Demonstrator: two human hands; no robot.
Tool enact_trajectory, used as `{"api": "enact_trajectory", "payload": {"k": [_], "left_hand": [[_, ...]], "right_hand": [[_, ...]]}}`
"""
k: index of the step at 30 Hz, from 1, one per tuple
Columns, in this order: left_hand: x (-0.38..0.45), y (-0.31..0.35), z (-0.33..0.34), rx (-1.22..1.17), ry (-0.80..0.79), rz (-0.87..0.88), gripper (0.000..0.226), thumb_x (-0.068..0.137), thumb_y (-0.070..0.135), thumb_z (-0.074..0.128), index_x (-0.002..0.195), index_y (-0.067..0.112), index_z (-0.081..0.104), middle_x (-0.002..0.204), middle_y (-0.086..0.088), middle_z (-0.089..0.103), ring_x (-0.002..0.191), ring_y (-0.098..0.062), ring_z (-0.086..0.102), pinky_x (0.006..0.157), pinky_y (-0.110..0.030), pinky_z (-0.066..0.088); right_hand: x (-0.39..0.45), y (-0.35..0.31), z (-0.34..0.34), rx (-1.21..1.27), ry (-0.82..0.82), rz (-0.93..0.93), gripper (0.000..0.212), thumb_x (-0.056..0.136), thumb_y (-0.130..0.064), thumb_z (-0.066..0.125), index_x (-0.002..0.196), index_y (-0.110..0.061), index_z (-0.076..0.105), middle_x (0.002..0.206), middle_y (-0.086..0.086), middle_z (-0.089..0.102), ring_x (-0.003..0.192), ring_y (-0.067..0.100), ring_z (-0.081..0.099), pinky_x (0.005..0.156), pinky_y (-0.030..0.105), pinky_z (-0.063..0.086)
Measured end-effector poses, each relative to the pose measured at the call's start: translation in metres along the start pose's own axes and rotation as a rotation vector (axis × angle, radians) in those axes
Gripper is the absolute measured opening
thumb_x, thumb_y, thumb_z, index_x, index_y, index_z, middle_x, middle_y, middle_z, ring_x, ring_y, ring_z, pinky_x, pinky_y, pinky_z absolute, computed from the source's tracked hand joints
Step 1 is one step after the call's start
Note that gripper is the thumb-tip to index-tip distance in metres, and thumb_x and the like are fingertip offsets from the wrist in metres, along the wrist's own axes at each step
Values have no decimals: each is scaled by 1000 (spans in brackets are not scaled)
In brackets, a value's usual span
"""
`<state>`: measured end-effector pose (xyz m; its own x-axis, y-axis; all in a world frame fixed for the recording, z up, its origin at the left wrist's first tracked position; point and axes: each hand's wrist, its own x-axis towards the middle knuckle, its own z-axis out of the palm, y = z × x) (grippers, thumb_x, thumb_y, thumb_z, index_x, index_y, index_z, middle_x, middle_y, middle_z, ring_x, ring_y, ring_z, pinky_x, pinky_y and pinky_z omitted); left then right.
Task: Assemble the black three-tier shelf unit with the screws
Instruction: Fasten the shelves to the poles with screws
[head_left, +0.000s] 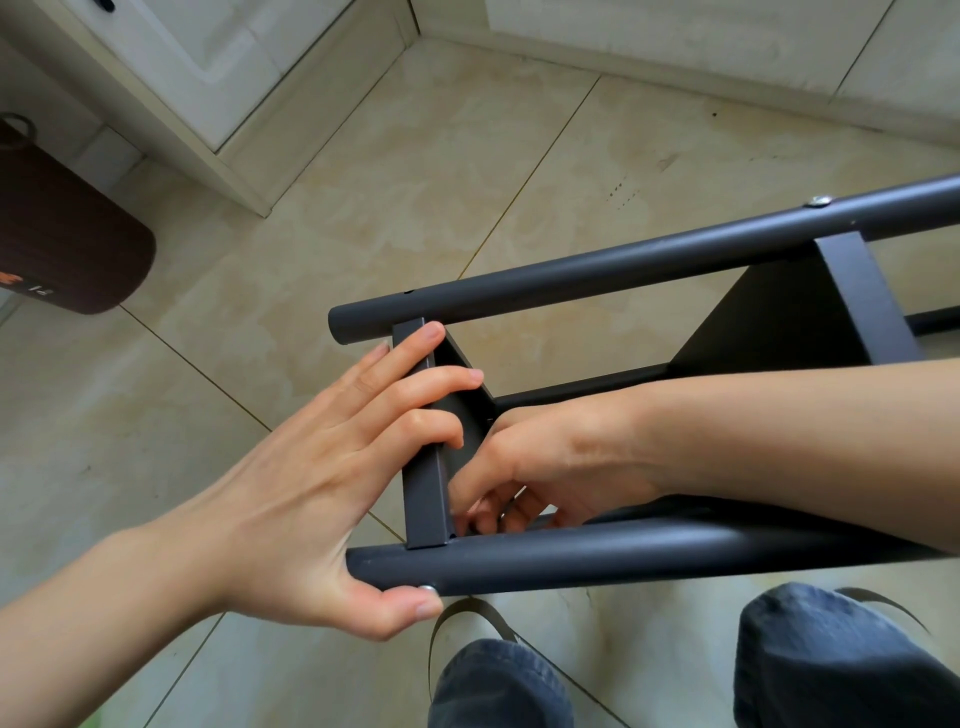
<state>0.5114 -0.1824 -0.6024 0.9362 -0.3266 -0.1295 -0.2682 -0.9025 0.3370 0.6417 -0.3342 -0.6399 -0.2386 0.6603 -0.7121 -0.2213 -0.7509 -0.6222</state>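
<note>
- Your left hand grips the end shelf panel of the black shelf unit, fingers curled over its edge, thumb under the near tube by a screw head.
- Your right hand reaches inside the frame at the panel's lower corner, fingertips pinched together; what they hold is hidden.
- The unit lies sideways above the tiled floor, over your knees.

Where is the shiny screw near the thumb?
The screw sits low in the head view, on the near black tube's underside, right at the left hand's thumb tip.
</note>
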Motion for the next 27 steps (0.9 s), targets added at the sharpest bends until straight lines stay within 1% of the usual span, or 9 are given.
{"api": "enact_trajectory", "payload": {"k": [2, 5, 7, 10, 14, 17, 19, 24, 27], "left_hand": [[0, 0, 0, 0, 1, 2, 74, 67, 65, 65, 120, 15, 54, 159, 0, 31, 155, -30, 6, 117, -52, 21], [0, 0, 1, 2, 2, 3, 74, 67, 65, 65, 121, 16, 54, 159, 0, 31, 155, -30, 6, 118, -52, 21], [0, -1, 1, 3, 4, 4, 75, 67, 66, 65, 121, 16, 53, 159, 1, 31, 155, -30, 6, 118, -52, 21], [0, -1, 1, 2, 5, 4, 75, 67, 66, 65, 121, 16, 52, 159, 1, 30, 155, -30, 7, 118, -52, 22], [0, -1, 1, -1, 3, 2, 75, 67, 66, 65, 121, 16, 53, 159, 0, 31, 155, -30, 6, 117, -53, 22], [0, 0, 1, 1, 2, -2, 74, 67, 65, 64, 121, 16, 54, 159, 0, 31, 155, -30, 6, 118, -52, 20], [0, 0, 1, 0, 3, -2, 74, 67, 65, 64, 121, 15, 55, 159, 0, 31, 155, -30, 6, 118, -51, 20], [0, -1, 1, -6, 2, 0, 75, 67, 66, 64, 121, 15, 54, 159, 0, 31, 155, -30, 6, 117, -52, 22], [0, -1, 1, -3, 2, 2, 75, 68, 67, 63, 121, 15, 53, 159, 1, 31, 155, -30, 6, 117, -53, 23]], "right_hand": [[-1, 0, -1, 26, -14, 2, 25, 90, -23, 59, 66, -19, 65, 61, -6, 60, 55, 9, 51, 56, 20, 43], [-2, 0, -1, 54, -41, -8, 21, 89, -20, 58, 69, -19, 65, 66, -4, 61, 59, 10, 51, 59, 22, 44], [-1, 0, -1, 45, -28, -26, 21, 89, -17, 59, 68, -17, 64, 64, -3, 59, 59, 12, 50, 59, 24, 43], [1, 1, -1, 24, 8, -25, 29, 90, -18, 62, 61, -18, 65, 59, -3, 58, 57, 12, 49, 57, 23, 41], [0, 0, 0, 4, 14, -16, 22, 90, -21, 61, 69, -17, 63, 57, -6, 58, 53, 8, 50, 56, 21, 42], [-2, -1, -1, 55, -36, -8, 14, 89, -21, 57, 77, -18, 63, 66, -5, 59, 60, 10, 51, 62, 23, 44], [-1, -1, -1, 65, -41, -6, 13, 88, -18, 57, 77, -17, 62, 69, -2, 57, 62, 12, 50, 64, 25, 43], [3, 1, 0, 33, 8, -14, 26, 90, -17, 61, 64, -16, 64, 58, -3, 57, 56, 12, 49, 58, 23, 41], [3, 1, 2, -17, 33, -3, 25, 91, -21, 61, 67, -17, 62, 52, -7, 57, 47, 6, 50, 50, 17, 41]]}}
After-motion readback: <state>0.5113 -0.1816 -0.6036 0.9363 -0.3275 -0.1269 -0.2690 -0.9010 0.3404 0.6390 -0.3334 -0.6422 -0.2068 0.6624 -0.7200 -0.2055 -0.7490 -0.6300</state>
